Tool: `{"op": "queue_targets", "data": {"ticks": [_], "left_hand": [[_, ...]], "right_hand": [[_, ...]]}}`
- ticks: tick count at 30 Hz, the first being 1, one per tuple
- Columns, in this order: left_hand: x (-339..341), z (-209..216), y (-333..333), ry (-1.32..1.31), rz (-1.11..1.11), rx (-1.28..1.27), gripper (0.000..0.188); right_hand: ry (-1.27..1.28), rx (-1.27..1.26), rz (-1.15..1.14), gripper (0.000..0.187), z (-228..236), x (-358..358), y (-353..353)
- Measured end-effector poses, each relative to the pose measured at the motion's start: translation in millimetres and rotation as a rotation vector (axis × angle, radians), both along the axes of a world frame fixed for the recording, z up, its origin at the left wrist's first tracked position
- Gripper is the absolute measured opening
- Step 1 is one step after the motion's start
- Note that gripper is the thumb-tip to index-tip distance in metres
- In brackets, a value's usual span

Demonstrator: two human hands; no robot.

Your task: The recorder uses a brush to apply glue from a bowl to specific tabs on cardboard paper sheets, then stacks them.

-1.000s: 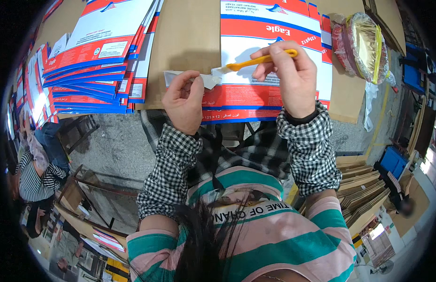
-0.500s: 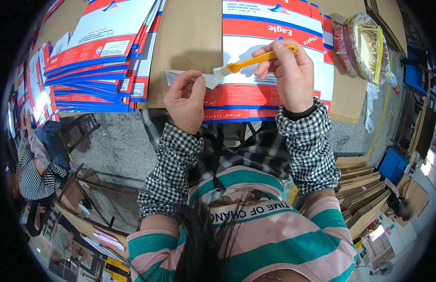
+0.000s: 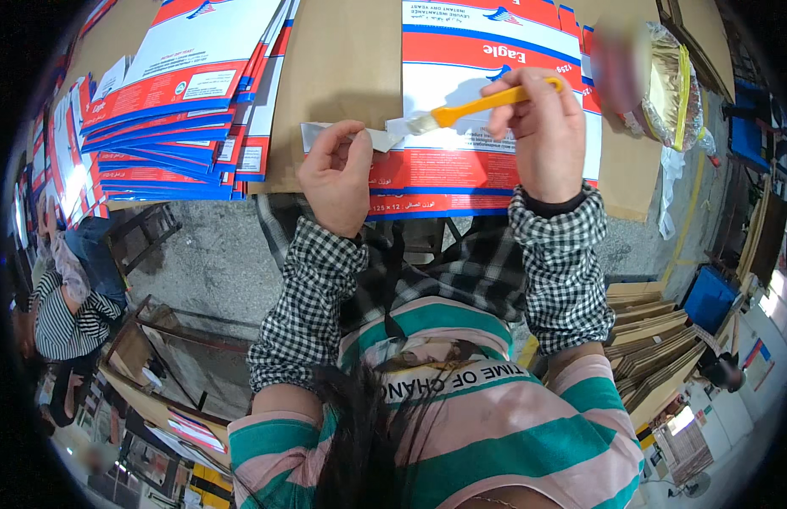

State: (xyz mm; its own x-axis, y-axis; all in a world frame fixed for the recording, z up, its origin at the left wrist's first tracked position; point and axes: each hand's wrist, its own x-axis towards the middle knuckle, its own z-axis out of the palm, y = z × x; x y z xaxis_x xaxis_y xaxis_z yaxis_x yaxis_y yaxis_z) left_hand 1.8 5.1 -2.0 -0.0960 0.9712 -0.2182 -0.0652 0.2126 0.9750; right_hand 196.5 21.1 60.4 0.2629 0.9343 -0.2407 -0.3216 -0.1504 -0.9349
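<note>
My right hand [image 3: 546, 144] is closed round the yellow handle of a flat brush [image 3: 478, 107]. The brush's pale bristles point left, at the right end of a small whitish flap [image 3: 383, 138]; whether they touch it I cannot tell. Thumb and fingers of my left hand [image 3: 336, 182] pinch this flap, which sticks out on both sides of them. Beneath both hands lie flat printed carton sheets [image 3: 461, 174] in red, white and blue, overlapping one another. Whether the flap is part of a sheet or a loose strip is hidden by my fingers.
A fanned stack of printed carton sheets [image 3: 168, 97] lies at the left on the brown cardboard tabletop [image 3: 334, 64]. A plastic-wrapped bowl [image 3: 666, 81] with pale contents stands at the right. A person in a striped top [image 3: 71, 318] is at the far left. Brown cardboard [image 3: 652, 343] is piled at right.
My right hand has moved a little to the right with the brush, and the bristles have shifted slightly right along with it. My left hand stays nearly in place on the flap.
</note>
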Motion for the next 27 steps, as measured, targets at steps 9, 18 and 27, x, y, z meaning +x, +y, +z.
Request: {"op": "queue_targets", "data": {"ticks": [9,18,27], "left_hand": [[5.4,5.0,14.6,-0.089,0.007,-0.116,0.016],[7.5,0.2,12.8,-0.084,-0.007,-0.082,0.017],[10.4,1.9,21.7,-0.043,-0.030,-0.111,0.028]], "right_hand": [[-0.358,-0.331,0.646,0.045,15.0,-28.3,-30.2],[-0.302,-0.425,0.704,0.051,-8.4,-50.7,-33.6],[-0.029,-0.413,0.529,0.033,15.4,-31.9,-49.7]]}}
